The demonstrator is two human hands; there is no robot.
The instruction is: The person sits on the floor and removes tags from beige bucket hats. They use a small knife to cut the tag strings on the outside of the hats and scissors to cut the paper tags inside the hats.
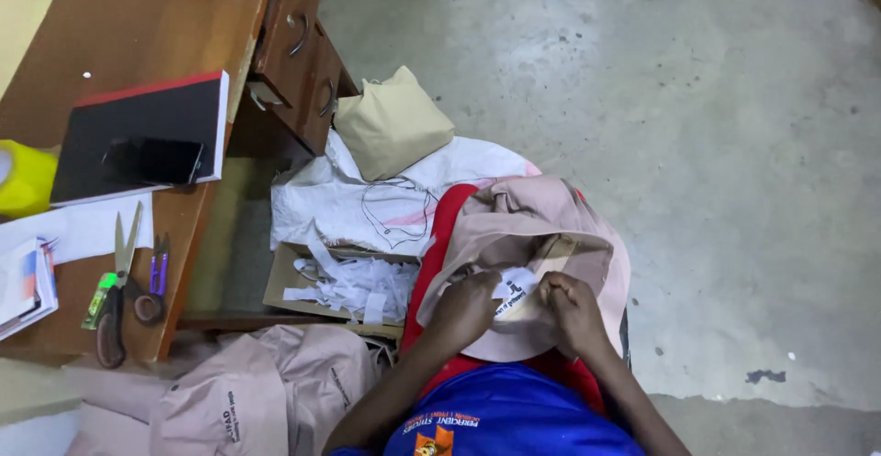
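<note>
Here, left hand (466, 307) and right hand (571, 307) each pinch the white label (514, 286) on the beige garment (541, 236); a taut, close grip seems best.

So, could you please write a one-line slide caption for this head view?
Both hands, left and right, pinch a white label inside a beige hat, beside a wooden desk with scissors.

Blue shirt (514, 410), orange-and-white print at chest; red garment beneath; bare forearms, no sleeves.
</note>
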